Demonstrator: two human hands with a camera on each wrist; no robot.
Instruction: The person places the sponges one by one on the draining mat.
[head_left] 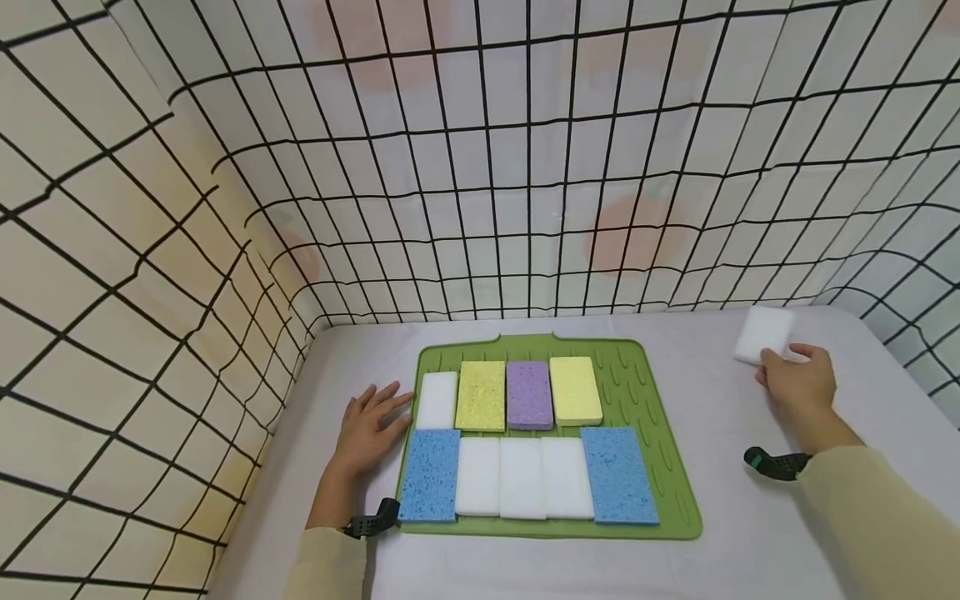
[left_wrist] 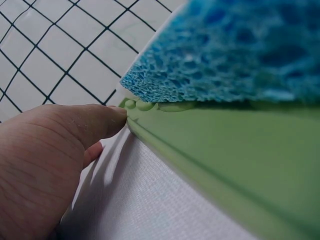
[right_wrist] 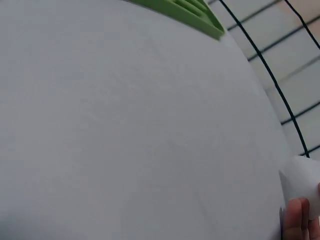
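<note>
At the far right of the head view, my right hand [head_left: 801, 382] pinches a white sponge [head_left: 767, 332] by its near edge. The same white sponge [right_wrist: 300, 182] shows at the lower right of the right wrist view, with fingertips against it. My left hand [head_left: 369, 429] lies with fingers spread at the left edge of a green mat [head_left: 663, 467]. In the left wrist view, its thumb [left_wrist: 100, 120] reaches the mat's rim, beside a blue sponge [left_wrist: 215, 65]. On the mat's back row are a white sponge [head_left: 437, 400], yellow sponge [head_left: 482, 396], purple sponge [head_left: 529, 396] and pale yellow sponge [head_left: 576, 392].
Across the mat's front row, three white sponges [head_left: 522, 477] lie between a left blue sponge [head_left: 430, 475] and a right blue sponge [head_left: 619, 475]. A black wire grid [head_left: 528, 208] rises behind and beside the white-covered table [head_left: 525, 571].
</note>
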